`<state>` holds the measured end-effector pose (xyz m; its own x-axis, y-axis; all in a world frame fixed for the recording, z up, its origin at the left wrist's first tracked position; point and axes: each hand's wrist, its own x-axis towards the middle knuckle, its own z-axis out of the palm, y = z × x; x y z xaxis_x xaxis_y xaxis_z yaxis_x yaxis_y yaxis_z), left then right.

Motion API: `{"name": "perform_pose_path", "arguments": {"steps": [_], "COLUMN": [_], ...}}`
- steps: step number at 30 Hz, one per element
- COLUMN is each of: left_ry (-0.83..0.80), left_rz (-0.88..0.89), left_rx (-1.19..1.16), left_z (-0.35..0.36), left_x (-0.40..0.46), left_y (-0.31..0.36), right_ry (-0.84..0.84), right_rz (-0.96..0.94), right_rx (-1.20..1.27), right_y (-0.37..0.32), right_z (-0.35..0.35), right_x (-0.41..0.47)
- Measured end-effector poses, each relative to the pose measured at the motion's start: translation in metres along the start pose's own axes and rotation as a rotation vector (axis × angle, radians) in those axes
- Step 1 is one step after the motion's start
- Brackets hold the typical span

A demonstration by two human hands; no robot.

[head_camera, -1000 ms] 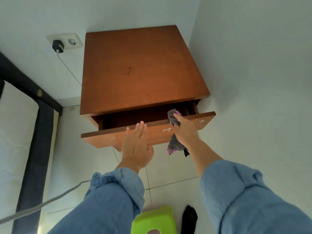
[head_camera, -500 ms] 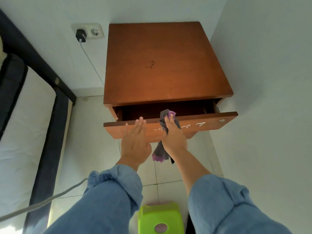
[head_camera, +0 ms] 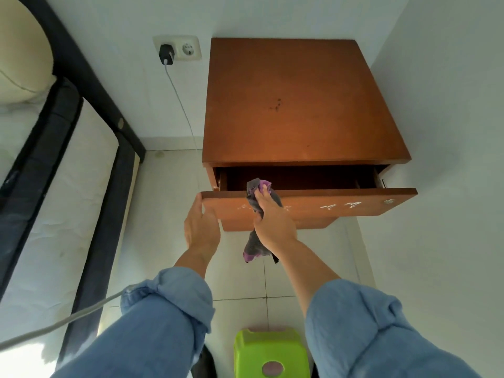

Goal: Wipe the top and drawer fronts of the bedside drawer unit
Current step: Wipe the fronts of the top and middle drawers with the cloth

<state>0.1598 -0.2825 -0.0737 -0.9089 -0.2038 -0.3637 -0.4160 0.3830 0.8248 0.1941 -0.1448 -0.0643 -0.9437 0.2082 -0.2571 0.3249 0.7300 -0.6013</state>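
The brown wooden bedside drawer unit [head_camera: 297, 105] stands in the corner against the white walls. Its top drawer [head_camera: 354, 204] is pulled partly out, with white smears on the front and a small metal knob at the right end. My right hand [head_camera: 272, 219] presses a grey and purple cloth [head_camera: 256, 203] against the left part of the drawer front; the cloth folds over the front's top edge and hangs below my palm. My left hand [head_camera: 200, 226] grips the left end of the drawer front, fingers curled round its corner.
A bed with a black frame [head_camera: 90, 170] and white mattress runs along the left. A wall socket [head_camera: 178, 49] holds a black charger whose cable drops behind the unit. A green plastic stool [head_camera: 270, 353] sits on the tiled floor below. A grey cable [head_camera: 54, 326] crosses at lower left.
My right hand has slid the cloth leftward along the drawer front. My left hand has shifted from the flat of the front to its left end. The view has swung so the unit sits further right.
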Motion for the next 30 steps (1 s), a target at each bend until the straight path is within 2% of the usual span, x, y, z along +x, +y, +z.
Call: {"name": "perform_pose_path", "arguments": {"steps": [5,8,14,17,19,23,26,30], "left_ry": [-0.063,-0.069,-0.097,-0.111,-0.111,-0.106,-0.108,-0.081], "left_rz": [-0.049,-0.129,-0.201,-0.195,-0.201,-0.232,-0.213,-0.212], "left_rx": [-0.110,-0.273,-0.367,-0.371,-0.383,-0.413,-0.407,-0.426], "left_z": [-0.013,-0.014,-0.011,-0.007,-0.005,-0.002,0.001,0.004], "left_x": [0.004,0.005,0.007,0.008,0.008,0.012,0.013,0.028], "left_y": [0.004,0.007,0.007,0.003,0.005,0.013,0.021,0.021], "right_ry": [-0.103,-0.148,-0.216,-0.228,-0.142,0.164,0.256,0.281], "right_rz": [-0.060,-0.101,-0.118,-0.143,-0.143,-0.171,-0.321,-0.510], "right_rx": [-0.024,-0.032,0.075,-0.005,-0.029,0.055,0.054,-0.045], "right_y": [-0.034,-0.045,-0.052,-0.039,-0.023,0.005,0.006,-0.004], "right_z": [0.015,0.021,0.017,0.000,-0.013,-0.034,-0.035,-0.019], "right_x": [0.007,0.011,0.017,0.009,0.000,-0.004,0.004,0.021]}}
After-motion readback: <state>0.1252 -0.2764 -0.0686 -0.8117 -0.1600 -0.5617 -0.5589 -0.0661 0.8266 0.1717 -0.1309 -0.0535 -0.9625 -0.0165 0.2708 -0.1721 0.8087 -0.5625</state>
